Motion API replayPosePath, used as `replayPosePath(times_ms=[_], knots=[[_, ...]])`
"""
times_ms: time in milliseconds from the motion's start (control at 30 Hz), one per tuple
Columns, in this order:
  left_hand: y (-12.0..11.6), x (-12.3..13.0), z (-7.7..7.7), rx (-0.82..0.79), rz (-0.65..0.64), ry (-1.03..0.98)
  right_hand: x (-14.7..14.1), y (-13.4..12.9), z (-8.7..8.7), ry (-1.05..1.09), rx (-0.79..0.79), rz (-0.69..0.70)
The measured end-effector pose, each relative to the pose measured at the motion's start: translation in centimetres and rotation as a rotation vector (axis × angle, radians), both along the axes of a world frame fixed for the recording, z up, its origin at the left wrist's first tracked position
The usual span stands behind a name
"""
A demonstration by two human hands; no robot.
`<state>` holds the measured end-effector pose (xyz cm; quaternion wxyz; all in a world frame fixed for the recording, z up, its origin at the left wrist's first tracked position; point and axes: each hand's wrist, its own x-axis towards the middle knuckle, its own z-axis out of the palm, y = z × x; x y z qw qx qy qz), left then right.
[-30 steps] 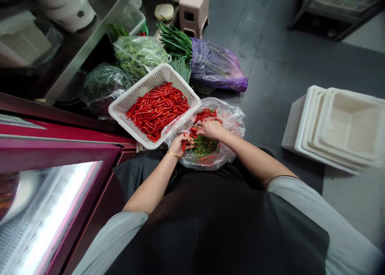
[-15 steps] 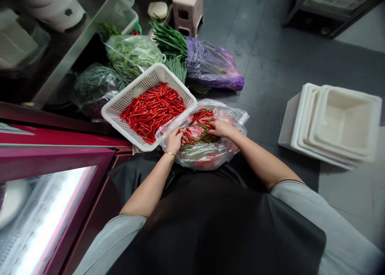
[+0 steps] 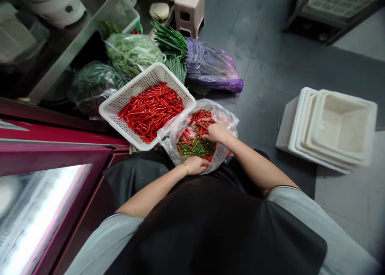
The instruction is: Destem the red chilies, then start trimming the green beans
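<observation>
A clear plastic bag [image 3: 174, 140] lies open against my lap, holding red chili peppers with green stems [image 3: 197, 147]. My left hand [image 3: 196, 165] is closed over the bag's near rim, a bit of red showing by its fingertips. At the bag's right side, my right hand [image 3: 217, 133] reaches in with curled fingers closed among the chilies; its fingertips are partly hidden. Touching the bag on the left is a white perforated basket [image 3: 116, 120], with a heap of red, stemless-looking chili peppers [image 3: 153, 111] inside.
Beyond the basket lie a bag of green vegetables [image 3: 132, 52], a darker bag of greens [image 3: 96, 84] and long greens in purple plastic [image 3: 213, 66]. A stool [image 3: 189, 10] stands behind. Stacked white baskets [image 3: 327, 126] are on the right, a glass-fronted red cabinet [image 3: 99, 158] on the left.
My left hand has moved from the bag's left side by the basket to its near rim. The bag's mouth is wider, showing more green stems. My right hand has shifted slightly nearer.
</observation>
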<state>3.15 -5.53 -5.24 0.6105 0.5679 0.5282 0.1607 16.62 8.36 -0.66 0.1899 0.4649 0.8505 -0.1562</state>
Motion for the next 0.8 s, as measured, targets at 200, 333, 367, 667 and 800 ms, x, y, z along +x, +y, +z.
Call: replayPosePath(times_ms=[200,333,367,667,800], knots=[[4.7,-2.9,0.8,-0.311,0.571,-0.079,0.1,-2.2,-1.7,-0.020,-0.021,-0.027],[5.3,-1.7,1.1,-0.412,0.706,-0.353,1.9,-4.1,-0.7,0.138,-0.050,0.094],[5.2,-1.3,1.1,-0.412,0.716,-0.421,2.1,-4.7,-0.4,0.190,-0.067,0.144],[5.8,-4.2,0.8,-0.646,0.819,-0.683,2.4,-1.4,-0.3,0.212,-0.047,0.126],[6.0,-5.0,1.2,-0.552,0.808,-0.620,0.8,0.8,-1.7,0.182,-0.023,0.098]])
